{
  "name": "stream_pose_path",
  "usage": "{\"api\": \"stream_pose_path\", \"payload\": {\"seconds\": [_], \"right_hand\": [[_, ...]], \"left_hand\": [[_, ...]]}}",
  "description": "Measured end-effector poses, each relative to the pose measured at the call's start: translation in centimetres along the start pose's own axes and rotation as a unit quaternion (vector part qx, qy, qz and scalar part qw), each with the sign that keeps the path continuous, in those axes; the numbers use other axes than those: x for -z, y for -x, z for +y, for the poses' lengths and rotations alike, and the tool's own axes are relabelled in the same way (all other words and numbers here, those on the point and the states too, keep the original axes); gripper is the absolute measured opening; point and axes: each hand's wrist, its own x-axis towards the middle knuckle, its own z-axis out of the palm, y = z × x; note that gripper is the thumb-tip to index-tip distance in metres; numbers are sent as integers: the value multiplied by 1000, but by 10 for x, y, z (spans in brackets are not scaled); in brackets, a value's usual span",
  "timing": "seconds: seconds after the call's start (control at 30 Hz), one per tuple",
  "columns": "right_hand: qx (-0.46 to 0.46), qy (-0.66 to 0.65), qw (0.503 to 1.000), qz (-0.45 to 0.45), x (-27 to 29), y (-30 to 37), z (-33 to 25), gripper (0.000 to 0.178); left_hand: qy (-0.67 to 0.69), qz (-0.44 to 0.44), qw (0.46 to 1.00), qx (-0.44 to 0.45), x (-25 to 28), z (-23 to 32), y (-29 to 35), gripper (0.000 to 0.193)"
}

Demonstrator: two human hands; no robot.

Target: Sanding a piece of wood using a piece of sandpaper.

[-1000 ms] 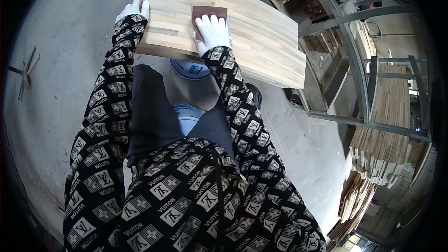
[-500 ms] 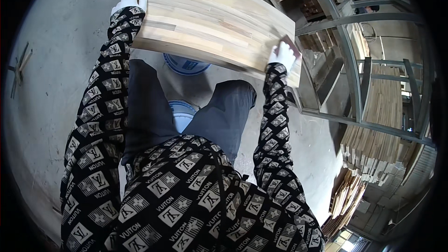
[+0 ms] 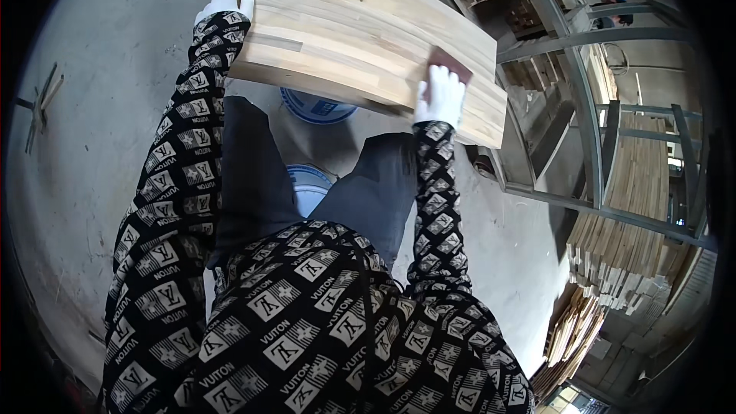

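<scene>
- Head view, nearest: a black-and-white patterned top [image 3: 307,337] fills the lower part, its sleeves reaching forward over dark grey trousers [image 3: 257,176].
- Between the knees stands a white-and-blue bucket [image 3: 310,198]; a second blue-rimmed bucket [image 3: 316,110] sits farther forward, partly hidden by the panel.
- Right hand [image 3: 441,96], white-gloved: fingers straight and close together, laid flat over a reddish-brown pad [image 3: 454,64], the thumb along its near left side. The pad lies tilted on the right part of the panel's top.
- Wooden panel [image 3: 345,19]: pale, made of joined strips, in front of the knees and slanting down toward the right, its near edge facing the body.
- Left hand [image 3: 225,4], also white-gloved: at the panel's left edge, fingers somewhat spread; whether they clasp it underneath, I cannot tell.
- Grey floor [image 3: 100,207] around; thin crossed pieces [image 3: 38,111] stand at far left.
- Beyond, on the right, a metal frame [image 3: 590,138], with stacked boards [image 3: 625,199] behind its bars and a pile of thin strips [image 3: 571,330] just beside them.
</scene>
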Motion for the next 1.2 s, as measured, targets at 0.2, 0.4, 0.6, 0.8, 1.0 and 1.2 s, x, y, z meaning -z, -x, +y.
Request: {"api": "stream_pose_path", "payload": {"seconds": [0.2, 0.4, 0.6, 0.8, 1.0, 1.2], "right_hand": [[-100, 106, 989, 40, -13, 29, 58, 34], [-8, -26, 997, 75, -5, -25, -107, 42], [95, -172, 978, 63, -9, -30, -146, 47], [-11, 9, 1000, 5, 8, 11, -2, 42], [-61, 67, 993, 73, -8, 20, 5, 40], [31, -85, 993, 81, 5, -31, -156, 40]], "left_hand": [[-11, 36, 999, -23, -1, -3, -1, 55], [-18, 10, 1000, -7, 4, 8, 0, 57], [-13, 29, 999, -8, 5, -1, 6, 55], [15, 28, 999, -26, -3, 13, 3, 55], [6, 71, 997, -37, 1, -7, 2, 55], [-4, 46, 999, -27, -1, 7, 0, 55]]}}
